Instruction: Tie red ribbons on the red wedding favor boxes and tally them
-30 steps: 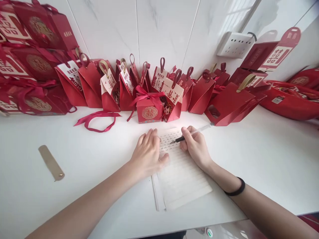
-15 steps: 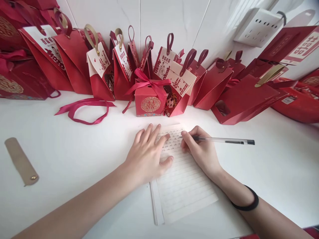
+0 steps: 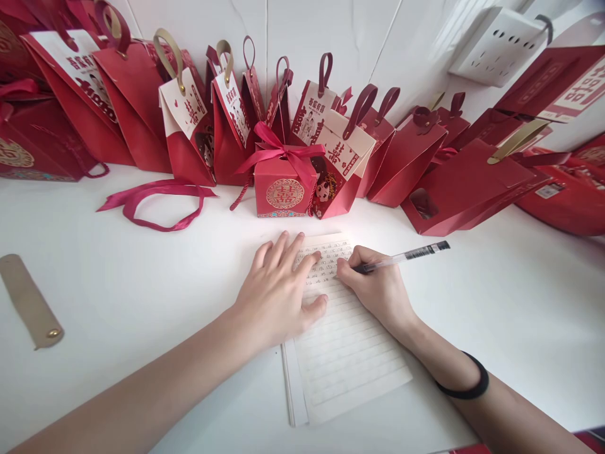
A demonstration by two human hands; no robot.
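Note:
A lined notebook lies on the white table, with several rows of small handwriting near its top. My left hand rests flat on the upper left of the page, its fingers spread and holding nothing. My right hand, a black band round its wrist, pinches a clear pen with a dark grip. The pen slants up to the right, and its tip is at the writing, mostly hidden by my fingers.
Behind the notebook stand several red gift bags and a red box with a bow. A loose ribbon and a beige strap lie to the left. A white socket block is on the wall.
My right hand has shifted slightly down and left on the page, and the pen's back end has tilted up and away. My left hand stays spread on the page.

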